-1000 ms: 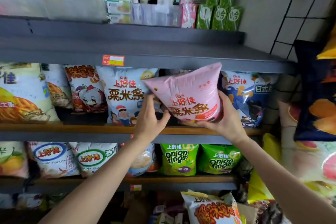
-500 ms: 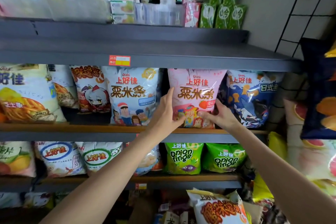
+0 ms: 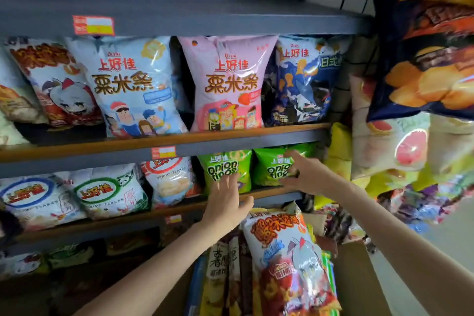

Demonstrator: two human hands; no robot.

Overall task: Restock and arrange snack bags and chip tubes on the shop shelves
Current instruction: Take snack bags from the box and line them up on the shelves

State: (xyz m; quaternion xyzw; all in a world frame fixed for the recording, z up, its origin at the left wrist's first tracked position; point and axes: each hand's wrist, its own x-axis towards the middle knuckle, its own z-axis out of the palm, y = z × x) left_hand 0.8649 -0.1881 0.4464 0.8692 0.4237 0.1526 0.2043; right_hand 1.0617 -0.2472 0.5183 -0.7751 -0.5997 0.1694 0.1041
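Left hand (image 3: 225, 202) spread flat, fingertips on left onion bag (image 3: 225, 169). Right hand (image 3: 302, 174) loosely curled on front of right onion bag (image 3: 274, 167); firm grasp could not be told. Both green bags stood side by side on lower shelf (image 3: 272, 194). Pink bag (image 3: 227, 82) stood upright on upper shelf (image 3: 164, 142), between blue bag (image 3: 128, 84) and navy bag (image 3: 302, 79). Box (image 3: 359, 277) of snacks sat near, below hands.

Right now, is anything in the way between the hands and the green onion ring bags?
No, nothing visible. The left hand already reaches the left onion ring bag, and the right hand is on the right onion ring bag. Both bags stand at the open shelf front.
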